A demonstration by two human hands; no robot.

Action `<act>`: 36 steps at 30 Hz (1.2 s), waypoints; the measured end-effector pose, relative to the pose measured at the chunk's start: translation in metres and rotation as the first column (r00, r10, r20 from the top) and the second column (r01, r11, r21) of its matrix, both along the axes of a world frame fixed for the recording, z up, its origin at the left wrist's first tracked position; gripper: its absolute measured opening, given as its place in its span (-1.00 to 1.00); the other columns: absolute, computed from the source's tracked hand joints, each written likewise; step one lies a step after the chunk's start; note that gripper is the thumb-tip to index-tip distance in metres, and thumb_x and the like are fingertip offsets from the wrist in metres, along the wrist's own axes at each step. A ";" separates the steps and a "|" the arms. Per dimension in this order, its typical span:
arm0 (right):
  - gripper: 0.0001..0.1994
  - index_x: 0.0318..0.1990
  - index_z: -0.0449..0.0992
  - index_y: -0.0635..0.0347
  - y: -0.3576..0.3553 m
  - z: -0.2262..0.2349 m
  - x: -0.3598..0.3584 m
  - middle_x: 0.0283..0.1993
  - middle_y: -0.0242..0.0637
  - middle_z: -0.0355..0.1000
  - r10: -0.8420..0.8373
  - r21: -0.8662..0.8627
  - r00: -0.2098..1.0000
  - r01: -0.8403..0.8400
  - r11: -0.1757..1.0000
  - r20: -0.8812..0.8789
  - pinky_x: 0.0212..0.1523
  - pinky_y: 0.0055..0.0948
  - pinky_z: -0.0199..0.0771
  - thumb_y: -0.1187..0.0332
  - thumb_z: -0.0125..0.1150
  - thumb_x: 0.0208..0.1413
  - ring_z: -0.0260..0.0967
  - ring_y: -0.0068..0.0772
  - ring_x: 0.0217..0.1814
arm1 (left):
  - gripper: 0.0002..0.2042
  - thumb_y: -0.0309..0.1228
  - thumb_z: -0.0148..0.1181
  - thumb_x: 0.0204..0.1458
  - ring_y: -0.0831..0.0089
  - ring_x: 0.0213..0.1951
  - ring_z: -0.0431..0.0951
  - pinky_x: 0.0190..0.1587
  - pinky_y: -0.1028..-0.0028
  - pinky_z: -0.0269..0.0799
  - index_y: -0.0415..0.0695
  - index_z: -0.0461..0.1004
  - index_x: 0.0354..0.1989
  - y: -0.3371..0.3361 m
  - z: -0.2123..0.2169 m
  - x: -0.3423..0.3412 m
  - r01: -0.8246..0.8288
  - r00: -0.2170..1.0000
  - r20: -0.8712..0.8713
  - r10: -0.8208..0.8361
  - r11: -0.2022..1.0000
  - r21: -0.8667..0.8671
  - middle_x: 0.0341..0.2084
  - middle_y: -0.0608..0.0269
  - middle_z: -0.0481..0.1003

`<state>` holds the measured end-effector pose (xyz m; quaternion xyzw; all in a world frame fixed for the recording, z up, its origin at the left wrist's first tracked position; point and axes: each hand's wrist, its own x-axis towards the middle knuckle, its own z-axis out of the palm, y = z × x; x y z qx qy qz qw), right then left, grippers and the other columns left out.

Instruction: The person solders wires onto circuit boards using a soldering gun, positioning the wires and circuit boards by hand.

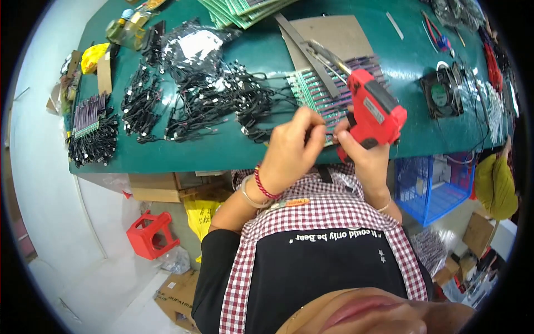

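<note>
My right hand (364, 158) is wrapped round the handle of a red soldering gun (375, 111), whose metal tip points away over the table. Its thumb and fingertips come close to the near edge of a row of green circuit boards (311, 89) with purple wires. Beside it, my left hand (295, 139) is closed in a pinch at the same edge; what lies between its fingertips is too small to make out. A flat metal bar (308, 55) lies slantwise across the boards, which rest partly on a cardboard sheet (334, 36).
Bundles of black cables (194, 103) cover the table to the left, near a finished-looking wired stack (89, 125). Green panels (245, 11) are piled at the back. A black fan (441, 94) stands at the right. Below are a blue crate (425, 189) and a red stool (150, 234).
</note>
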<state>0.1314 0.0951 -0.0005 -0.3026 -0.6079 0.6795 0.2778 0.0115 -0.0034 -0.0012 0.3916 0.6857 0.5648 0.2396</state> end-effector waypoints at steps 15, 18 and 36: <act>-0.59 0.02 0.25 0.30 0.019 -0.002 0.008 -0.28 -0.20 0.39 -0.081 -0.269 0.962 0.009 0.963 -0.260 -0.33 -0.44 0.47 0.64 0.12 -0.04 0.41 -0.41 -0.36 | -0.97 -0.60 0.06 -0.03 0.28 -0.33 0.47 -0.31 0.43 0.36 -0.22 0.39 -0.42 -0.107 -0.045 -0.133 -0.387 0.546 -0.830 0.109 0.912 -0.135 -0.39 0.08 0.46; -0.60 0.03 0.23 0.30 0.021 0.000 0.012 -0.23 -0.13 0.41 -0.075 -0.301 0.962 -0.008 0.954 -0.263 -0.27 -0.39 0.52 0.59 0.13 0.01 0.44 -0.38 -0.30 | -0.98 -0.61 0.05 -0.02 0.35 -0.43 0.46 -0.40 0.47 0.35 -0.23 0.38 -0.43 -0.092 -0.039 -0.120 -0.422 0.741 -0.556 0.377 0.905 0.052 -0.36 0.10 0.44; -0.84 -0.24 0.49 0.29 0.019 -0.008 -0.011 -0.32 -0.43 0.45 -0.033 -0.044 0.991 0.027 0.999 -0.130 -0.32 -0.63 0.34 0.47 0.25 0.01 0.33 -0.68 -0.34 | -0.95 -0.64 0.13 -0.07 0.70 -0.62 0.38 -0.56 0.65 0.27 -0.26 0.44 -0.42 0.012 -0.001 -0.015 0.035 0.935 -0.354 -0.037 0.999 -0.012 -0.66 0.29 0.42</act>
